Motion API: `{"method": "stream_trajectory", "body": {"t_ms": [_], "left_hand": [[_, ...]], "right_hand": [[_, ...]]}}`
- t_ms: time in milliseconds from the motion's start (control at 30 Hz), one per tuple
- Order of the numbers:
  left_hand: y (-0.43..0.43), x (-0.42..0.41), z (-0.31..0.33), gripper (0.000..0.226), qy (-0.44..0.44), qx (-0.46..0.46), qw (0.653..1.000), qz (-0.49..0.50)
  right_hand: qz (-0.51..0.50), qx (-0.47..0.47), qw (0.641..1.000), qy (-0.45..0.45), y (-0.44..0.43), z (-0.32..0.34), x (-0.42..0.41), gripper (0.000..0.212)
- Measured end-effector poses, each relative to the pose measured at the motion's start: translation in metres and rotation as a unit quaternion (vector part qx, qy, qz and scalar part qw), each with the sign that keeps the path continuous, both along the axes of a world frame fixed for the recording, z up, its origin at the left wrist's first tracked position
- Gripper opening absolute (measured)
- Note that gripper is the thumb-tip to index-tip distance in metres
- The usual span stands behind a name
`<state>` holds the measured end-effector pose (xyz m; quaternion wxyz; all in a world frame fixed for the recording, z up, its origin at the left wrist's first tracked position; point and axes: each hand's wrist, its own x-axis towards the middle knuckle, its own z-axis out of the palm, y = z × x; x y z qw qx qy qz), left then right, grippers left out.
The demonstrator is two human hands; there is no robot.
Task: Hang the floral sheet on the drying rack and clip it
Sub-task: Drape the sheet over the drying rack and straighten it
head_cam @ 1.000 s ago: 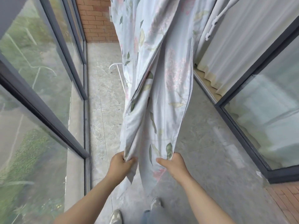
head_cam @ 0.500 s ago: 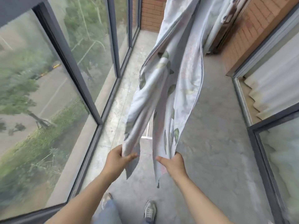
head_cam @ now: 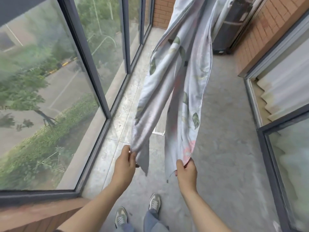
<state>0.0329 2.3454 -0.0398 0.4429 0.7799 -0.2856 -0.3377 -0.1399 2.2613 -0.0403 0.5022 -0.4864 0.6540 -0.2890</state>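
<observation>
While the floral sheet [head_cam: 180, 91] hung down from above the frame, its lower edge was gripped by both hands — left hand [head_cam: 124, 163] pinching one corner, right hand [head_cam: 186, 171] the other. It fell in two long, soft folds (pale blue, leaf-printed) above the concrete floor [head_cam: 222, 148].

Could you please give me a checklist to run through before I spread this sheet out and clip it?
1. Left hand grips the sheet at its lower edge: ok.
2. Right hand grips the other lower corner: ok.
3. Sheet ends off the floor: ok.
4. Sheet spread flat: not ok, it hangs in two bunched strands.
5. Sheet seated over the rack: cannot tell, the sheet's top is out of view.
6. Clips within reach: cannot tell, none in view.
</observation>
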Motion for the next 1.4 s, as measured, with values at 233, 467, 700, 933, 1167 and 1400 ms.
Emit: {"method": "stream_trajectory", "body": {"t_ms": [233,467,700,933,1167,1400], "left_hand": [[0.015,0.013,0.01,0.016,-0.049,0.001,0.995,-0.089],[0.029,0.009,0.025,0.021,-0.049,-0.071,0.996,-0.005],[0.04,-0.002,0.033,0.021,0.016,-0.087,0.995,-0.036],[0.03,0.01,0.05,0.023,-0.001,-0.169,0.983,0.069],[0.031,0.006,0.044,0.038,-0.094,-0.005,0.994,-0.055],[0.047,-0.014,0.033,0.025,0.09,0.048,0.994,-0.033]], "right_hand": [[0.072,0.02,0.997,-0.007,0.025,0.004,-0.005,0.004],[-0.04,-0.092,0.995,0.021,0.05,0.016,-0.008,0.013],[0.014,-0.025,0.999,-0.031,0.054,0.02,-0.009,0.034],[0.027,0.031,0.998,-0.042,0.074,0.014,-0.023,0.042],[0.05,0.002,0.997,-0.057,0.078,0.022,-0.027,0.017],[0.099,-0.045,0.994,-0.028,0.073,0.037,-0.042,0.016]]}}
